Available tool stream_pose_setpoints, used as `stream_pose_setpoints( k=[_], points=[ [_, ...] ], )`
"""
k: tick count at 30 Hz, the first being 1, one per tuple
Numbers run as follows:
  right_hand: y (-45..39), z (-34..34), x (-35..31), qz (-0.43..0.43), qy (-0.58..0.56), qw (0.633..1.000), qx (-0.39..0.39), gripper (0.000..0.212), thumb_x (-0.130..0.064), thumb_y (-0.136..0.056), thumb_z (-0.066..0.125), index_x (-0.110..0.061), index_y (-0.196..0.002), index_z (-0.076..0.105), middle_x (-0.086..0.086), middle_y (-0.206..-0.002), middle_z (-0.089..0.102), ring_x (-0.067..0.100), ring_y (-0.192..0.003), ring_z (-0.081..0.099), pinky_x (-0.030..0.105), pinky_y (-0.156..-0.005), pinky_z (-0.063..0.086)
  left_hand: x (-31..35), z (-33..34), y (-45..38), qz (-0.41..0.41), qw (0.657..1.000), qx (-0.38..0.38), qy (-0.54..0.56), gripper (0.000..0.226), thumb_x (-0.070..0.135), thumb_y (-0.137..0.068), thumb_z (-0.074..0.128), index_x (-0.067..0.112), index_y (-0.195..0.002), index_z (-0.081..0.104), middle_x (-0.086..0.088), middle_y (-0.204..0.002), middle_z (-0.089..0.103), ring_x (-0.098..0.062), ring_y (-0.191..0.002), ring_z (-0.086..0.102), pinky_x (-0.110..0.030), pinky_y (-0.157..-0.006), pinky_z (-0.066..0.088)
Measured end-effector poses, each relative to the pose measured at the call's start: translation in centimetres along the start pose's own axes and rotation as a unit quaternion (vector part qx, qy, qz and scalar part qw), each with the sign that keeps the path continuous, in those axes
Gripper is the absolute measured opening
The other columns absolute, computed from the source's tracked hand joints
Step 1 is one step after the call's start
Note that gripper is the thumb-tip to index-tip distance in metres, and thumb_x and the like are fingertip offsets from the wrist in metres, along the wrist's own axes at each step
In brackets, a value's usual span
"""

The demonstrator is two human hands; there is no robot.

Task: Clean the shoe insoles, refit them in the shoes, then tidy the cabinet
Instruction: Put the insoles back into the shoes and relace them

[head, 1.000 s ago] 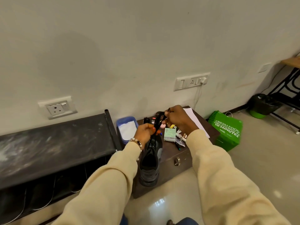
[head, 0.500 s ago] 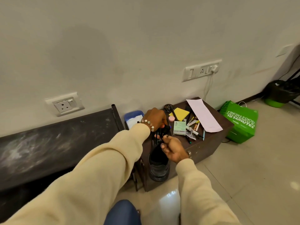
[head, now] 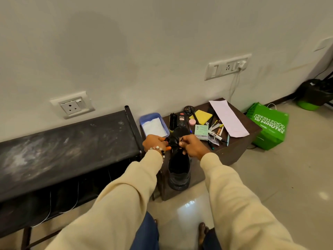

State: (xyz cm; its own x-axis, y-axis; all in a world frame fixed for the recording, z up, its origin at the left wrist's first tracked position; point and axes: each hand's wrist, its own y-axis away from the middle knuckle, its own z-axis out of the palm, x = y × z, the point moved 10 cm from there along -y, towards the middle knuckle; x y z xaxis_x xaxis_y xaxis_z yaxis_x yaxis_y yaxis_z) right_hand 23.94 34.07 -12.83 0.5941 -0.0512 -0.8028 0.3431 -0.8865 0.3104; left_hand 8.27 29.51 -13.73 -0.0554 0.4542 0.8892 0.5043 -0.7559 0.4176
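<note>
Gripping one black shoe point(head: 178, 166) at its upper with both left hand point(head: 154, 142) and right hand point(head: 192, 146), fingers curled.

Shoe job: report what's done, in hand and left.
Done: cannot tell whether an insole is back in; the black shoe looks dark inside. In hand: the left hand and right hand both pinch its laces on the cabinet. Left: pens, sticky notes and the envelope lie scattered, untidied.

Cabinet point(head: 232, 154) against the wall, bench point(head: 63, 150) to its left, bag point(head: 268, 127) on the floor to its right. On the cabinet: tray point(head: 144, 121) at left, paper sheet point(head: 228, 119) at right, small items between, possibly pens point(head: 219, 130). Shoe point(head: 179, 170) at the cabinet's front edge, between both hands.
</note>
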Motion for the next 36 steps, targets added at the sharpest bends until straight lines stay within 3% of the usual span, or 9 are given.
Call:
stream_pose_setpoints(
  k=[3,6,11,15,18,21,25,30,36],
  points=[
    [0.6,-0.4,-0.5,-0.057,0.186,0.98,0.032,0.015,-0.004,-0.093,0.047,-0.003,-0.094,0.063,0.018,-0.092,0.062,0.031,-0.084,0.06,0.038,-0.075,0.05,-1.2,1.5,1.2,0.021,0.999,0.003,-0.042,0.007,-0.005,-0.088,0.06,-0.009,-0.091,0.066,-0.02,-0.089,0.067,-0.038,-0.08,0.068,-0.047,-0.067,0.059],
    [1.1,-0.2,0.2,-0.082,0.213,0.973,0.039,0.017,0.002,-0.089,0.049,-0.001,-0.098,0.063,0.016,-0.088,0.057,0.032,-0.078,0.057,0.038,-0.065,0.053,-1.5,3.1,2.4,0.097,0.979,-0.014,-0.178,0.013,-0.001,-0.089,0.057,-0.007,-0.088,0.068,-0.021,-0.084,0.068,-0.037,-0.08,0.067,-0.047,-0.071,0.059],
    [1.8,0.5,-0.5,-0.158,0.33,0.93,0.035,0.028,-0.004,-0.091,0.052,-0.005,-0.117,0.064,0.015,-0.107,0.058,0.033,-0.099,0.052,0.033,-0.083,0.041,-0.9,5.0,3.5,0.248,0.843,-0.044,-0.475,0.02,0.011,-0.095,0.051,0.006,-0.097,0.07,-0.014,-0.09,0.068,-0.031,-0.086,0.065,-0.033,-0.073,0.053],
    [3.1,1.4,-0.6,-0.222,0.407,0.883,0.074,0.034,-0.004,-0.091,0.053,-0.009,-0.123,0.061,0.01,-0.119,0.053,0.029,-0.114,0.04,0.03,-0.088,0.037,-0.3,6.7,5.2,0.357,0.741,-0.068,-0.565,0.022,0.015,-0.097,0.047,0.006,-0.107,0.065,-0.013,-0.103,0.065,-0.03,-0.096,0.06,-0.033,-0.076,0.048],
    [3.2,2.2,0.4,-0.225,0.378,0.895,0.077,0.032,0.003,-0.085,0.057,-0.005,-0.115,0.067,0.013,-0.116,0.052,0.03,-0.109,0.042,0.032,-0.091,0.043,-1.3,7.7,6.0,0.394,0.682,-0.1,-0.608,0.023,0.013,-0.096,0.05,0.006,-0.114,0.063,-0.011,-0.11,0.061,-0.03,-0.106,0.054,-0.035,-0.079,0.049],
    [2.9,1.5,1.3,-0.162,0.237,0.953,0.101,0.015,0.003,-0.083,0.06,-0.008,-0.09,0.068,0.014,-0.11,0.048,0.029,-0.102,0.046,0.015,-0.084,0.036,-1.5,6.8,5.5,0.371,0.718,-0.069,-0.585,0.02,0.014,-0.095,0.052,0.009,-0.11,0.064,-0.009,-0.109,0.06,-0.028,-0.105,0.053,-0.034,-0.077,0.049],
    [2.8,0.4,2.7,-0.105,0.134,0.972,0.16,0.01,-0.007,-0.078,0.072,-0.007,-0.088,0.073,0.002,-0.113,0.036,0.003,-0.098,0.025,0.004,-0.092,0.027,-1.8,4.0,3.4,0.282,0.848,-0.008,-0.449,0.01,0.011,-0.09,0.057,0.01,-0.1,0.058,0.0,-0.095,0.049,-0.021,-0.081,0.051,-0.016,-0.06,0.035],
    [3.0,0.7,4.0,-0.062,0.067,0.977,0.19,0.012,-0.001,-0.073,0.074,-0.003,-0.086,0.075,0.007,-0.111,0.058,0.019,-0.098,0.056,0.014,-0.086,0.037,-2.2,3.7,3.0,0.229,0.862,-0.02,-0.452,0.013,0.021,-0.088,0.066,0.016,-0.099,0.07,-0.006,-0.114,0.05,-0.027,-0.097,0.057,-0.029,-0.078,0.046],
    [2.3,0.5,4.6,0.001,0.04,0.964,0.261,0.026,0.003,-0.066,0.07,-0.014,-0.073,0.052,0.007,-0.089,0.053,0.024,-0.082,0.052,0.026,-0.07,0.04,-2.4,3.6,1.8,0.171,0.876,-0.004,-0.45,0.048,0.025,-0.081,0.073,0.01,-0.118,0.046,-0.01,-0.122,0.052,-0.033,-0.105,0.058,-0.038,-0.079,0.049]
  ],
)
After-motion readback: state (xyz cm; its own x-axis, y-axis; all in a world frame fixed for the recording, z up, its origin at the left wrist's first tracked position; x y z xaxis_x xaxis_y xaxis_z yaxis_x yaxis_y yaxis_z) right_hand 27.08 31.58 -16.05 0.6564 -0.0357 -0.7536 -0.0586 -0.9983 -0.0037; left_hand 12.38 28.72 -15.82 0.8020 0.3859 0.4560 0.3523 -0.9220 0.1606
